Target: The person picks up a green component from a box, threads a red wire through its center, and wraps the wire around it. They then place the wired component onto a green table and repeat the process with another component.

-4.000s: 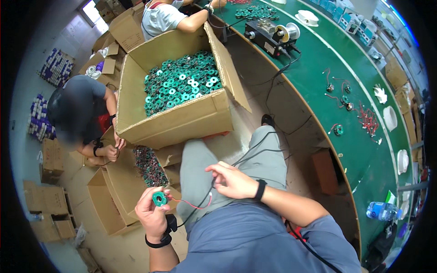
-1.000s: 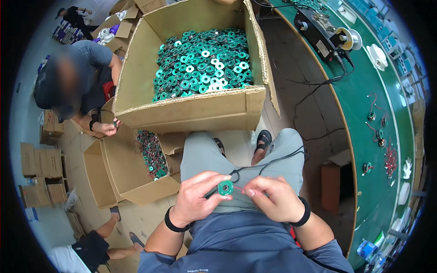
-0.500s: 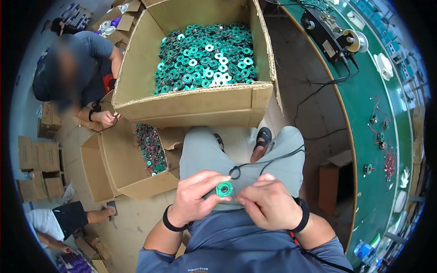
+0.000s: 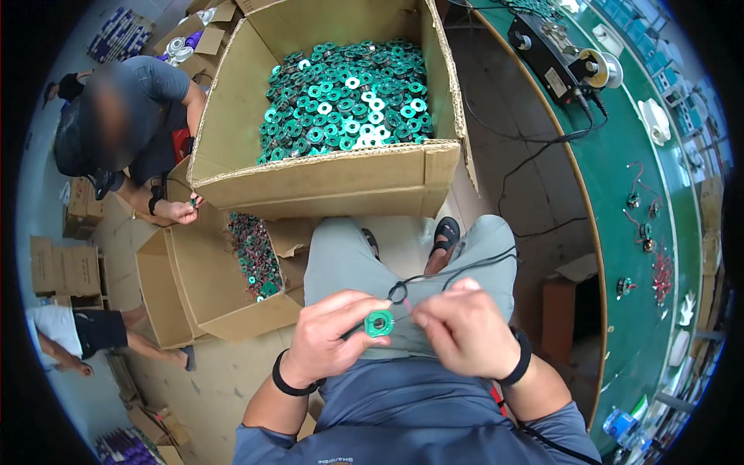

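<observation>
My left hand (image 4: 335,327) is closed, with thumb and fingers pinching the edge of a small green ring-shaped part (image 4: 379,323) whose round hole faces up. Close by on the right, my right hand (image 4: 471,329) is closed too, its fingertips pinching a thin wire (image 4: 408,305) that looks pinkish and is too fine to make out fully. Both hands are held over my lap. A black cord (image 4: 457,271) lies looped across my grey trousers just beyond them.
Ahead stands a large cardboard box (image 4: 325,182) holding many green ring parts (image 4: 349,101). Left of it, a lower open box (image 4: 167,291) holds wired parts (image 4: 256,256). A green workbench (image 4: 593,167) runs along the right. One person (image 4: 155,108) works at left; another (image 4: 77,333) stands behind.
My right hand has shifted slightly right and up, away from the green ring part, which has turned a little in my left hand. The person at lower left has moved.
</observation>
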`<move>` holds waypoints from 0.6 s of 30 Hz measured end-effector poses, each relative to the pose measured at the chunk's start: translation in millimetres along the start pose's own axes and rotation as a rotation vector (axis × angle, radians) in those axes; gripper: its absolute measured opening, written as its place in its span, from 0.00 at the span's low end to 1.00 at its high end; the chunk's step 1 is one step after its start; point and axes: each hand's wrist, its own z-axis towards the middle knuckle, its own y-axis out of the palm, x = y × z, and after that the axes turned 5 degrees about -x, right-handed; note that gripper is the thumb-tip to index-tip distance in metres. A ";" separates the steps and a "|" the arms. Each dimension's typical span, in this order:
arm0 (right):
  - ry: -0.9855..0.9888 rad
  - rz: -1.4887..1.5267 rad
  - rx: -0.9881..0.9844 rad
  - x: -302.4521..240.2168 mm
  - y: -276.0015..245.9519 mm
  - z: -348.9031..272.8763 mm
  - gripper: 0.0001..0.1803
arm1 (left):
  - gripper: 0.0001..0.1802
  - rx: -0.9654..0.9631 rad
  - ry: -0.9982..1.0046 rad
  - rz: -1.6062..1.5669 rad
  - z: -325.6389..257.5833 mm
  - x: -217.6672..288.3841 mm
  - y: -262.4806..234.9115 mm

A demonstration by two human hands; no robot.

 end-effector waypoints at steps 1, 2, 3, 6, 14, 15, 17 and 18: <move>0.020 0.014 0.077 0.3 3.8 3.6 0.06 | 0.22 -0.030 -0.005 -0.018 1.2 -1.3 2.3; 0.018 0.015 0.076 -4.2 3.4 3.3 0.06 | 0.22 -0.061 -0.011 -0.036 1.8 -2.2 3.6; -0.018 0.024 -0.025 -12.9 0.5 1.6 0.06 | 0.22 -0.059 -0.011 -0.034 1.2 -2.3 2.4; -0.054 0.011 -0.066 -11.3 3.2 -3.3 0.06 | 0.22 -0.030 -0.005 -0.042 -0.7 -0.3 -0.3; -0.018 -0.091 0.035 -9.1 -0.5 -2.2 0.08 | 0.22 -0.024 0.022 0.026 -0.1 0.2 -2.0; -0.027 -0.111 -0.005 -13.5 -2.4 -0.7 0.08 | 0.22 -0.023 0.020 0.032 1.4 -0.7 0.1; -0.059 -0.127 -0.066 -26.5 -1.6 -0.7 0.07 | 0.22 -0.035 0.019 0.009 2.0 -1.7 -5.6; -0.059 -0.127 -0.063 -23.3 -1.0 3.0 0.07 | 0.22 -0.037 0.020 0.011 2.6 -2.4 -7.1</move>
